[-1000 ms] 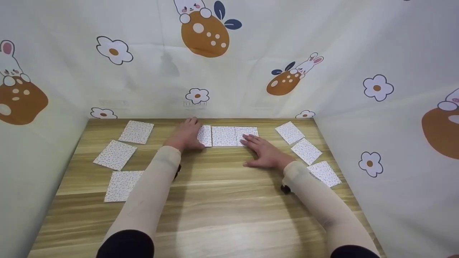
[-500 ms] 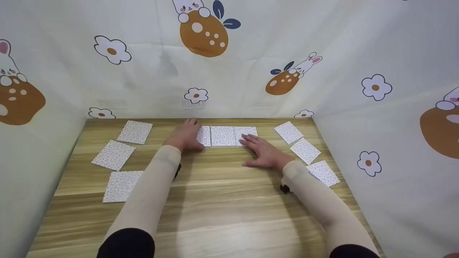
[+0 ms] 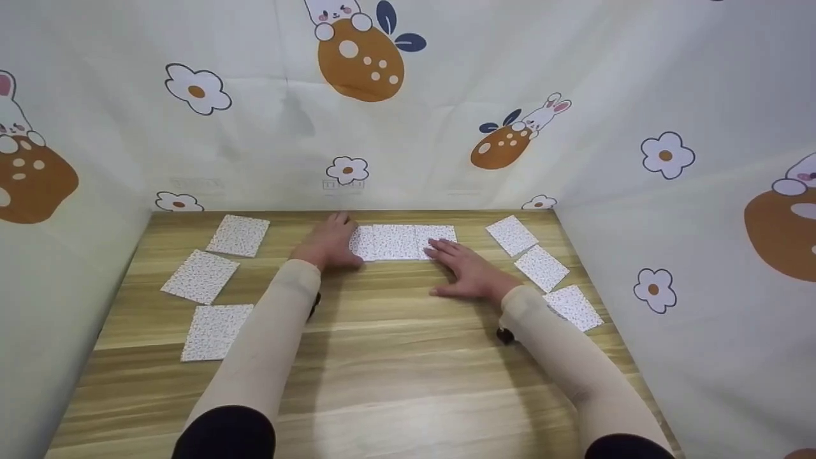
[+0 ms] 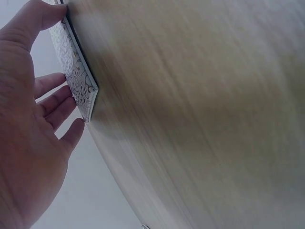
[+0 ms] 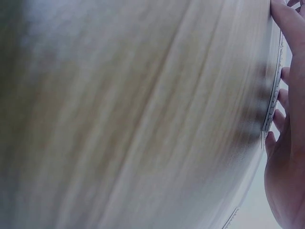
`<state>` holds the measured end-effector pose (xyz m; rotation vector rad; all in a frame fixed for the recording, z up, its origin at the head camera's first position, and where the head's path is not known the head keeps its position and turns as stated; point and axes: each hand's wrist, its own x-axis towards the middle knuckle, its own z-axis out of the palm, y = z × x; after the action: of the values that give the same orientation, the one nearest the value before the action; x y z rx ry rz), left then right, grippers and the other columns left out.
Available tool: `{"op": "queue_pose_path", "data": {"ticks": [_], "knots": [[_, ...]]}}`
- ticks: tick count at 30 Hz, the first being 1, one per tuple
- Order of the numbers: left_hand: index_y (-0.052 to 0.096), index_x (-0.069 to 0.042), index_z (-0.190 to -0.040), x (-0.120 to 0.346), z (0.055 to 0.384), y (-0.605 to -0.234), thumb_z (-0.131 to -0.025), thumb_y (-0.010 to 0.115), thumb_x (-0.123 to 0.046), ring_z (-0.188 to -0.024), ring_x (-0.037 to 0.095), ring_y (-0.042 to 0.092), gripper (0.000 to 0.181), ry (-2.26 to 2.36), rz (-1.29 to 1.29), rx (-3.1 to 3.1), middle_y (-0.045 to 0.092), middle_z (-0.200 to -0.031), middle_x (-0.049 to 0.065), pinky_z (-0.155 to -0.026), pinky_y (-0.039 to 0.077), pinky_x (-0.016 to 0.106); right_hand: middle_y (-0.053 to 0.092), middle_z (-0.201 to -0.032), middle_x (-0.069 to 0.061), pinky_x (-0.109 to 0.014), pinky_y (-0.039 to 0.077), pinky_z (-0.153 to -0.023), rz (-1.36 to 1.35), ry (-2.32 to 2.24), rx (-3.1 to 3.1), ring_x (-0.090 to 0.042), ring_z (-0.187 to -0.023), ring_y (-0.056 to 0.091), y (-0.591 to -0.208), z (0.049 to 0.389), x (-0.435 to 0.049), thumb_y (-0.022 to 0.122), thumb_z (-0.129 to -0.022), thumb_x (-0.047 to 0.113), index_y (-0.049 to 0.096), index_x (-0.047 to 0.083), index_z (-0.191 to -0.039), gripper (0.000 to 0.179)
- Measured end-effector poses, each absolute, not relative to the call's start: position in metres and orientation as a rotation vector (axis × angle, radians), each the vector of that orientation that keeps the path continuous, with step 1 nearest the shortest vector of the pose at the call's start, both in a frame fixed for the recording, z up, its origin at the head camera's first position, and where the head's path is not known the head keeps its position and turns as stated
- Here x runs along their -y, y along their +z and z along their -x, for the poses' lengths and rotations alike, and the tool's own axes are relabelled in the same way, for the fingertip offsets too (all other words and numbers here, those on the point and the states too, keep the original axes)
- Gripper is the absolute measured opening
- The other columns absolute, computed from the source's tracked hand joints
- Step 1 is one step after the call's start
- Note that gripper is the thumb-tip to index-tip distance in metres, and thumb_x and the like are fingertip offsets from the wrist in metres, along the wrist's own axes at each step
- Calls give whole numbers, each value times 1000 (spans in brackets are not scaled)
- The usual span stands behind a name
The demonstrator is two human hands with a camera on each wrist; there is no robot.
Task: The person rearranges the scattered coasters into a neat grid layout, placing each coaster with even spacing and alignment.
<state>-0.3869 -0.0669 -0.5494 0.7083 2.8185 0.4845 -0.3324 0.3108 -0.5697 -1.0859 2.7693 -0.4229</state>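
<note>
Along the table's far side lie three white square tiles with a fine speckled pattern, edge to edge in a row. My left hand (image 3: 328,243) spans the left tile (image 3: 363,242), thumb at its near edge and fingertips along its outer side, hiding part of it. In the left wrist view that tile (image 4: 76,76) shows between thumb and fingers. The middle tile (image 3: 394,242) lies against it. On the right tile (image 3: 445,231) rest the fingers of my right hand (image 3: 470,273), nearly straight, with the thumb apart on the wood. The right wrist view catches this tile's edge (image 5: 272,107).
Three more tiles lie apart on the left, among them one (image 3: 238,236) at the back and one (image 3: 217,331) partly behind my left forearm. Three others, such as this tile (image 3: 542,268), run down the right side. A printed curtain (image 3: 408,140) encloses the wooden table (image 3: 408,357).
The narrow gap between the left and middle tiles has closed, as my left hand shifted its tile slightly right. My right hand stays in place on the right tile.
</note>
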Motion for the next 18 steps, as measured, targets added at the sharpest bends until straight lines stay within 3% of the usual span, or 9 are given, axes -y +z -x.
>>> {"op": "queue_pose_path", "data": {"ticks": [18], "knots": [[48, 1, -163, 68, 388, -552, -87, 86, -47, -161, 43, 28, 97, 511, -645, -2785, 35, -172, 24, -134, 27, 57, 26, -182, -10, -56, 21, -135, 1080, -421, -2765, -38, -168, 21, -572, 334, -311, 75, -96, 66, 36, 15, -174, 101]]}}
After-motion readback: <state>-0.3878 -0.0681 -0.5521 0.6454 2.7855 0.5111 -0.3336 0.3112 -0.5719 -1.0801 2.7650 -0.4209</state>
